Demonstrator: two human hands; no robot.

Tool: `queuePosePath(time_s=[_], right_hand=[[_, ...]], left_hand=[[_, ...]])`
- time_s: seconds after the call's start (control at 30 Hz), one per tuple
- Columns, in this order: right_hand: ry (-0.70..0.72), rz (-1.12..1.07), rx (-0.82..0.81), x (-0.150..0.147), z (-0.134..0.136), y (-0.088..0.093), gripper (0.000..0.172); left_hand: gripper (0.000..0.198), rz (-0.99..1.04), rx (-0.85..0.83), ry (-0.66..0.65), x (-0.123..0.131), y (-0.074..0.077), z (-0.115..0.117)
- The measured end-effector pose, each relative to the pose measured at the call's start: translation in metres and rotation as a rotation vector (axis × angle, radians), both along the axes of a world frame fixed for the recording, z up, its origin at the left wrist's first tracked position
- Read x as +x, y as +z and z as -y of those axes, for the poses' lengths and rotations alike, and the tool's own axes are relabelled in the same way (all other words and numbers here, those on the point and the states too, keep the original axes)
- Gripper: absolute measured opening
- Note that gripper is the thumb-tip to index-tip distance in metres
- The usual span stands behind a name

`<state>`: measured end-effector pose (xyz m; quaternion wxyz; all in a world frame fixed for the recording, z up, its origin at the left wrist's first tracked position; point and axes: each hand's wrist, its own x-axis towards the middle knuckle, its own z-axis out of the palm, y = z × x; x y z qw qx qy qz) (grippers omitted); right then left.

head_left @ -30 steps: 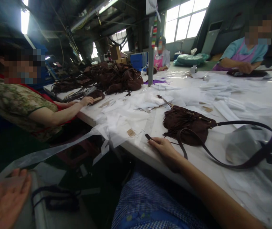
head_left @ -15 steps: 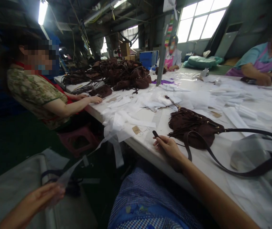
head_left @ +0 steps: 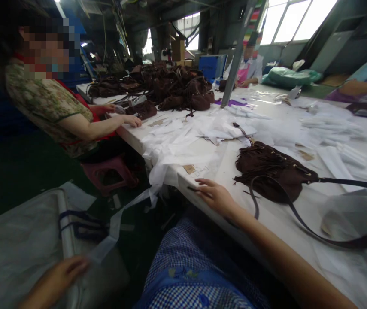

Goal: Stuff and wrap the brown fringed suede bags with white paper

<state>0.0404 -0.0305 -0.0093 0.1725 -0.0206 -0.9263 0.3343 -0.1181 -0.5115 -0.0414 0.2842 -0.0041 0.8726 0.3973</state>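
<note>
My left hand (head_left: 62, 274), blurred at lower left, has its fingertips closed at the end of a long translucent white strip (head_left: 115, 223), which looks like thin packing paper. The strip runs up to the table edge. Over the near table edge, my right hand (head_left: 217, 198) holds a narrow dark tab (head_left: 191, 188) that looks like a strap end; its tip pokes out past the fingers. Right of that hand lies a dark brown fringed handbag (head_left: 273, 171), its long shoulder strap (head_left: 312, 234) looping over the table.
White wrapping sheets (head_left: 183, 141) and a brown tag (head_left: 189, 169) cover parts of the table. Brown bags (head_left: 177, 88) are heaped farther back, near a metal post (head_left: 235, 64). A co-worker (head_left: 48, 107) sits at left. Below is a pale bin (head_left: 19, 240) with a rounded rim.
The view has shifted slightly. My right hand has moved a little left and lower with the dark tab, its fingers more extended. The white strip has pulled away from the table edge and hangs lower.
</note>
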Motion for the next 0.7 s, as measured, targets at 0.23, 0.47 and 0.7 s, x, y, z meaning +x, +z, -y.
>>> queuePosePath(time_s=[0.23,0.47,0.7], right_hand=[[0.3,0.172,0.696,-0.098,0.032,-0.027,0.021],[0.269,0.114,0.597,-0.099,0.019,-0.039,0.02],[0.222,0.035,0.266,-0.095,0.023,-0.022,0.02]], left_hand=[[0.029,0.339,0.897,0.254,-0.014,-0.018,-0.287],[0.037,0.42,1.065,0.375,-0.051,-0.059,-0.381],[0.018,0.323,1.135,0.471,-0.025,-0.072,-0.345]])
